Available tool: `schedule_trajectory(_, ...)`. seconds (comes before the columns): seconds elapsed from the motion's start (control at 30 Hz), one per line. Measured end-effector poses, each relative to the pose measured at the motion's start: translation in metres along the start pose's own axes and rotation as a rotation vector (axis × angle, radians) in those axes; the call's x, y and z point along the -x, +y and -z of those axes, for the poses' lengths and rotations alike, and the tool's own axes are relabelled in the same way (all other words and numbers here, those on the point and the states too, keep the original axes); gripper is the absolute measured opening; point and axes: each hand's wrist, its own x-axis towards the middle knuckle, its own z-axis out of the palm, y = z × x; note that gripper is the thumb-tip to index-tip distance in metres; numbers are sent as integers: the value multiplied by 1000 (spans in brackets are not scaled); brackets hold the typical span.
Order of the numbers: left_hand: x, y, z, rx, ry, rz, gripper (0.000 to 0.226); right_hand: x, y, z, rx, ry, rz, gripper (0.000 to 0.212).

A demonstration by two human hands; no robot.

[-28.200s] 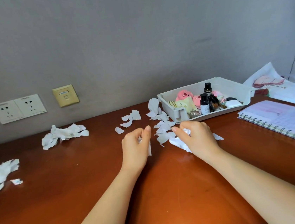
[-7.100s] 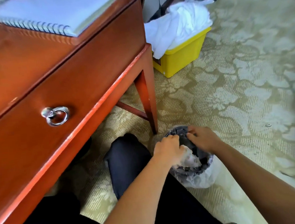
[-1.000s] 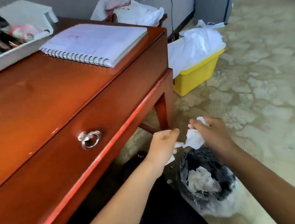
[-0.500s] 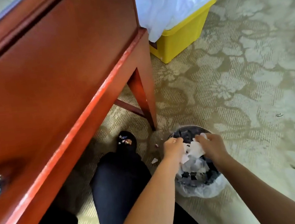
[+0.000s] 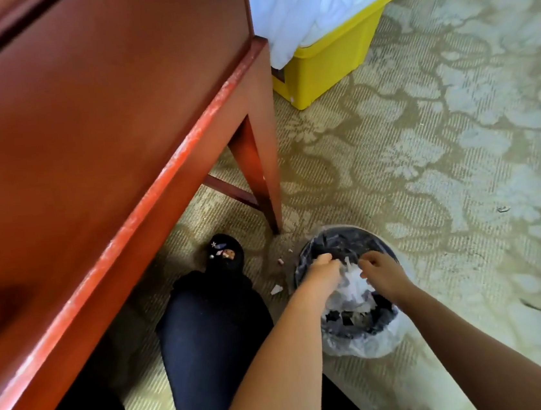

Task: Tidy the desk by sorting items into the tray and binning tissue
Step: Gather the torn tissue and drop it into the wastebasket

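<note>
The right hand (image 5: 383,271) is held with fingers loosely spread, released. The left hand (image 5: 321,275) is set against the tissue (image 5: 355,282), its grip not to be told. The tissue is heaped in the mouth of the bin (image 5: 343,231), a crumpled wad without clear long axis or heading. Piled so loosely, pieces could be spilled beside the scrap (image 5: 276,289) on the carpet (image 5: 425,153).

No text, label, brand, number or sign can be read anywhere in this view. The yellow box (image 5: 324,64) at upper right, the desk front (image 5: 84,124) and the lined bin (image 5: 362,339) at lower centre show no legible marking.
</note>
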Motion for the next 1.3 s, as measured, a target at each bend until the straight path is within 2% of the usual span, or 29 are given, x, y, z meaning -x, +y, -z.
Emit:
schedule_trajectory(0.17, 19, -3, 1, -185, 112, -177, 48, 13, -9, 11, 105, -8, 59, 12)
schedule_trajectory(0.27, 42, -4, 5, -312, 103, -241, 48, 24, -20, 19, 185, -13, 108, 27)
schedule_trajectory(0.33, 64, -4, 11, -395, 57, -266, 47, 37, -35, 24, 230, -14, 178, 32)
schedule_trajectory(0.43, 99, -4, 22, -569, 14, -315, 48, 61, -64, 34, 291, -11, 277, 28)
schedule_trajectory(0.53, 135, 0, 37, -736, 49, -384, 49, 89, -97, 48, 394, -20, 392, 19)
schedule_trajectory(0.73, 229, 8, 77, -965, 202, -489, 50, 158, -168, 71, 547, 18, 671, 17)
schedule_trajectory(1.07, 418, -15, 142, -973, 474, -658, 39, 290, -279, 71, 607, 29, 1111, 11)
schedule_trajectory(1.2, 478, -48, 169, -931, 598, -669, 38, 350, -317, 43, 558, -67, 1289, 7)
schedule_trajectory(1.3, 516, -91, 196, -836, 684, -612, 37, 386, -340, 6, 568, -143, 1388, 8)
